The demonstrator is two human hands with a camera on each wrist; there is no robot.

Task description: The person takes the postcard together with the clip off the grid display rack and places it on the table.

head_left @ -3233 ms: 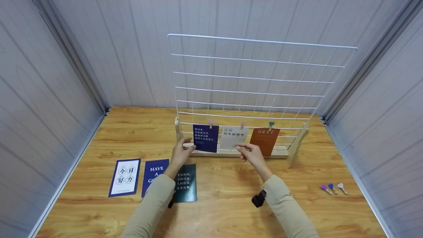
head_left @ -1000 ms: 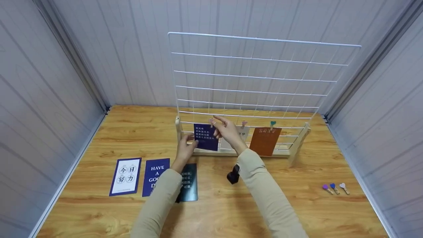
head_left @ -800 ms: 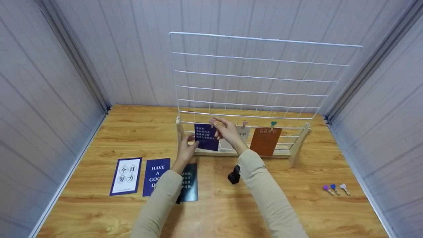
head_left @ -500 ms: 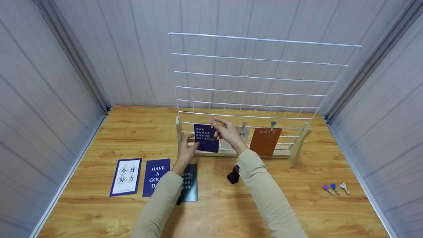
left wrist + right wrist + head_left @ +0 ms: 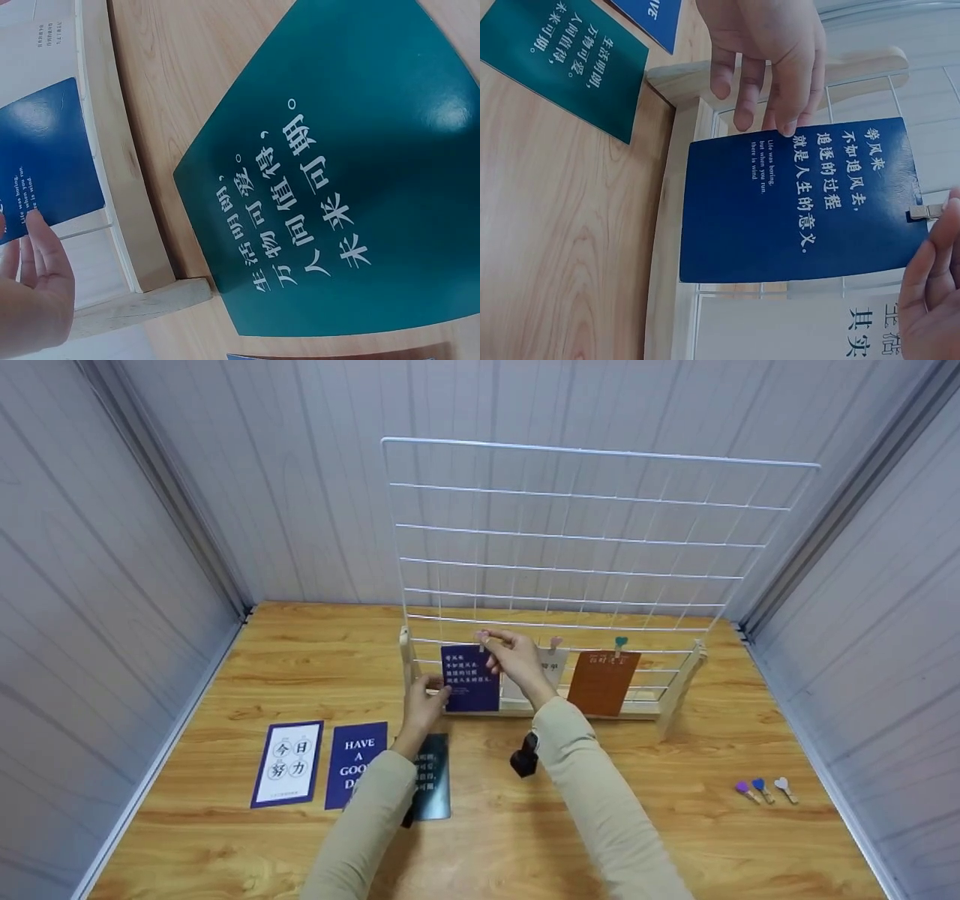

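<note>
A dark blue card [image 5: 810, 202] with white writing hangs at the left of the wire rack, held at its top by a small wooden clothespin [image 5: 924, 212] with a pink heart. My right hand [image 5: 517, 660] pinches that clothespin. The card's left edge is between the thumb and fingers of my left hand [image 5: 424, 709]. Beside it hang a white card [image 5: 553, 661] under another pink-heart clothespin and an orange card [image 5: 602, 686] under a green-heart clothespin [image 5: 621, 642]. My right hand partly covers the white card.
The white wire rack [image 5: 600, 451] stands in a wooden base [image 5: 679, 690]. On the table lie a white card with a blue border [image 5: 287, 763], a blue card [image 5: 357, 742] and a green card [image 5: 435, 802]. Purple, blue and white heart clothespins [image 5: 761, 789] lie at the right.
My right hand has gone from the white card, up and left, to the pink-heart clothespin on the blue card. That card now hangs slightly lower and straighter. My left hand stays at its edge.
</note>
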